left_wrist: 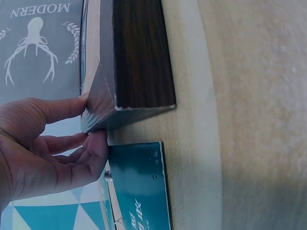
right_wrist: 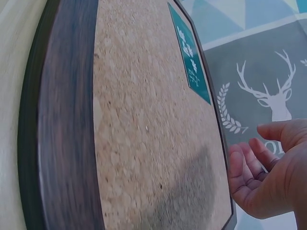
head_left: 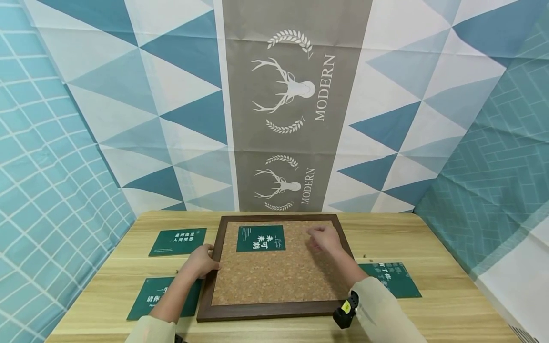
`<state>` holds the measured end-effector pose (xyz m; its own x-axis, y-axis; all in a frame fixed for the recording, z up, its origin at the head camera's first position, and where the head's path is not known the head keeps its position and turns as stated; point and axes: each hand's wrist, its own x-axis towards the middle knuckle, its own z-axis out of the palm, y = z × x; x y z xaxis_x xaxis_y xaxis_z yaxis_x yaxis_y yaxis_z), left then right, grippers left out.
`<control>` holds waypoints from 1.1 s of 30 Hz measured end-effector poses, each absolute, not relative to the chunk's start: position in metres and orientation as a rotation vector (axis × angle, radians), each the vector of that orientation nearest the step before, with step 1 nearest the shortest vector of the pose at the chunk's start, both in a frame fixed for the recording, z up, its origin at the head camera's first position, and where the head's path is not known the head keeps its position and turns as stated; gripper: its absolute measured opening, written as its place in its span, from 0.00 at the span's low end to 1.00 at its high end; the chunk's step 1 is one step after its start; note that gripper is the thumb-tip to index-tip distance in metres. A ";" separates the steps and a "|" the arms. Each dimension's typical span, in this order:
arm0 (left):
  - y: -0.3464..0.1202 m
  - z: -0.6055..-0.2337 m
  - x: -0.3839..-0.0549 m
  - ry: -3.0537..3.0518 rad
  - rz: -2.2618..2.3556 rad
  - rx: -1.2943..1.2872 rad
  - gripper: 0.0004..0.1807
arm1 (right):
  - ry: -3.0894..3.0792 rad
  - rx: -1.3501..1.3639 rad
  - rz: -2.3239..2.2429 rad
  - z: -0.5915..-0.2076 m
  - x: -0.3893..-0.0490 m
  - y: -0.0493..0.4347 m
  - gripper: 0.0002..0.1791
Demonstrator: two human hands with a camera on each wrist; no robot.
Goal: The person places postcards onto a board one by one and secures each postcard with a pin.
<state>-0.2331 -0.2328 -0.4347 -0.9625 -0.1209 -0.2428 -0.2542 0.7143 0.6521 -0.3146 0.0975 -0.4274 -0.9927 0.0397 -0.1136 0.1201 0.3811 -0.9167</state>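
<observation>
A cork board [head_left: 274,281] in a dark brown wooden frame lies on the table. My left hand [head_left: 200,261] grips the frame's left side, with the thumb [left_wrist: 67,108] on the frame face and the fingers against its outer edge. A green card [head_left: 260,238] with white writing lies on the cork at the upper left. Over the right part of the cork hovers my right hand [head_left: 327,242]. In the right wrist view its fingers [right_wrist: 235,165] are loosely bent, the thumb stands apart from them, and nothing shows between.
Two more green cards lie left of the frame, one farther back [head_left: 177,241] and one nearer [head_left: 146,305], partly under the left forearm. Another green card [head_left: 403,281] lies to the right, partly behind the right forearm. A patterned cloth [head_left: 291,143] hangs behind the table [head_left: 454,305].
</observation>
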 end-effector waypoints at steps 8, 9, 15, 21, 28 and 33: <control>-0.233 -0.436 -0.233 2.743 1.075 -0.302 0.36 | 2.558 0.156 -1.686 -0.424 -0.312 0.112 0.18; -0.233 -0.436 -0.233 2.742 1.076 -0.303 0.36 | 2.554 0.151 -1.686 -0.424 -0.311 0.114 0.18; -0.232 -0.436 -0.233 2.742 1.072 -0.306 0.36 | 2.533 0.155 -1.706 -0.424 -0.311 0.126 0.17; -0.231 -0.434 -0.233 2.742 1.077 -0.305 0.37 | 2.569 0.176 -1.678 -0.424 -0.308 0.136 0.19; -0.230 -0.434 -0.233 2.752 1.062 -0.315 0.36 | 2.569 0.204 -1.684 -0.426 -0.307 0.148 0.20; -0.230 -0.436 -0.233 2.756 1.059 -0.311 0.36 | 2.536 0.194 -1.721 -0.431 -0.307 0.160 0.18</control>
